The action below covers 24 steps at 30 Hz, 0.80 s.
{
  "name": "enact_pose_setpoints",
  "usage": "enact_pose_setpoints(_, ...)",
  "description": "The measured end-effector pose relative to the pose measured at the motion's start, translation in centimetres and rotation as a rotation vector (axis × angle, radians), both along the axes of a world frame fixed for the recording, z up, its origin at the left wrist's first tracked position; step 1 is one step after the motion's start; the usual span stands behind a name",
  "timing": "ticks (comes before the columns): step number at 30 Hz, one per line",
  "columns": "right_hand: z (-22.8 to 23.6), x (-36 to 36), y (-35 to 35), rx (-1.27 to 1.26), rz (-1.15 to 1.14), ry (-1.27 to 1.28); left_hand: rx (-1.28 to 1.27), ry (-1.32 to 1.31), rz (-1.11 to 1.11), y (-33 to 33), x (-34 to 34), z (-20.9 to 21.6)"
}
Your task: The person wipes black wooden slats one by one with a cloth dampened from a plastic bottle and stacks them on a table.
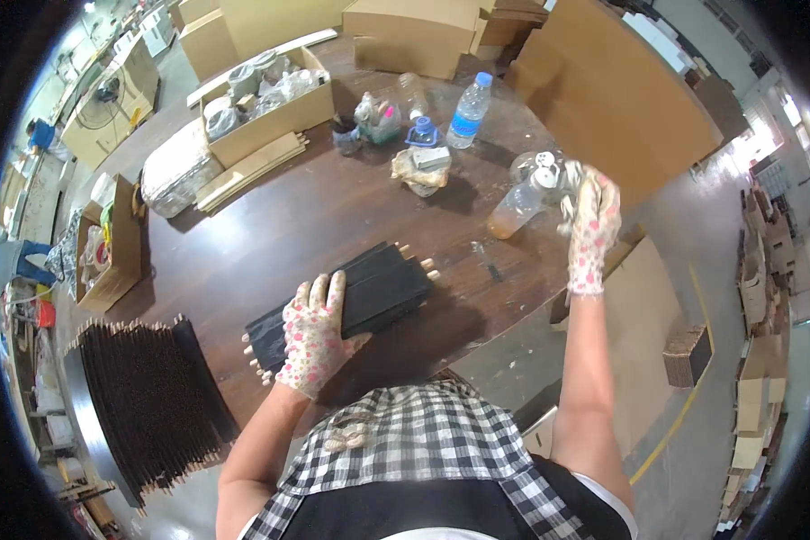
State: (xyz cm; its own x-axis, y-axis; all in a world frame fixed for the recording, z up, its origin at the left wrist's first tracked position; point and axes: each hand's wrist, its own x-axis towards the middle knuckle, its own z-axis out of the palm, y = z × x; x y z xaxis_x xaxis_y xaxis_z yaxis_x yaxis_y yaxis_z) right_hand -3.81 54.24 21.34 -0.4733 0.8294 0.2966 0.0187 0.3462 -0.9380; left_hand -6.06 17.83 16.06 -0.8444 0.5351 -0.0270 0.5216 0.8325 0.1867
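Note:
My left hand [313,337], in a white glove with pink dots, lies flat across a stack of black slats [382,288] with pale wooden ends. Its fingers are stretched out, the thumb along the near side. Out to the right, my right hand [594,207], gloved alike, is closed around a crumpled whitish rag [567,193]; its fingertips are partly hidden. Just left of that hand, a clear bottle [517,205] with amber liquid and a white top leans at a slant in the picture.
A water bottle [468,112] and a blue-capped container [423,133] stand on the brown table [207,270]. A larger pile of black slats [148,400] sits at the left edge. Cardboard boxes [414,40] line the back, and a tall cardboard sheet [612,99] rises at the right.

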Motion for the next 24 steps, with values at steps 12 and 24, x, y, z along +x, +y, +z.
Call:
enact_pose_setpoints(12, -5.2, -4.6, 5.4, 1.247, 0.105, -0.659, 0.026, 0.068, 0.006, -0.1, 0.2, -0.4)
enact_pose_setpoints(24, -16.4, 6.2, 6.9, -1.263, 0.197, 0.226, 0.008, 0.03, 0.043, 0.2, 0.9, -0.2)
